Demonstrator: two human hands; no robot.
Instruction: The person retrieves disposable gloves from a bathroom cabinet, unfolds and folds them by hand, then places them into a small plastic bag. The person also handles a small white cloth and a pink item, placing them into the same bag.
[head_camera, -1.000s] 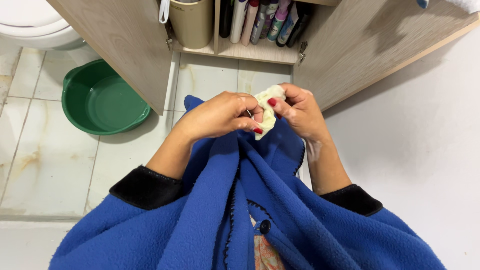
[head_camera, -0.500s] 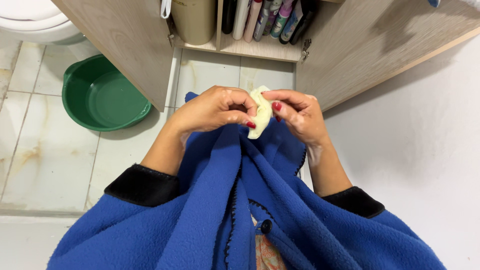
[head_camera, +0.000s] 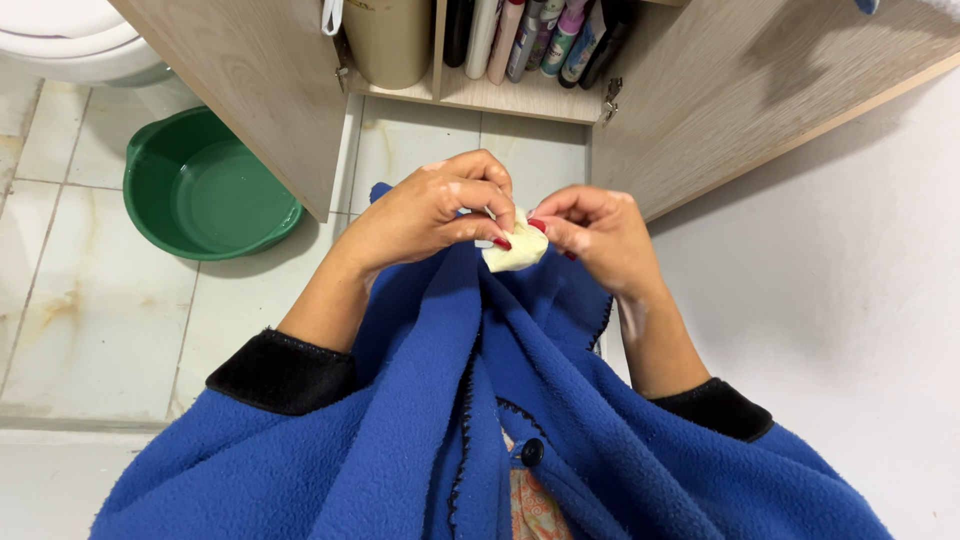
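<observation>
Left hand (head_camera: 430, 215) and right hand (head_camera: 590, 235) pinching small pale cloth (head_camera: 515, 252) between fingertips, above blue robe (head_camera: 470, 400). Probably soft, light, limp; best gripped at edges. Green basin (head_camera: 205, 190) on floor, left.

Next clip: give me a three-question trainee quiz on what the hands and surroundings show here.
1. True or false: both hands pinch the small pale cloth.
2. Which colour is the basin on the tiled floor: A red, B green, C white?
3. Fill in: the bottles stand inside an open wooden ____.

Key:
1. True: left hand and right hand both grip it, above the blue fleece robe.
2. B.
3. Cabinet.
</observation>
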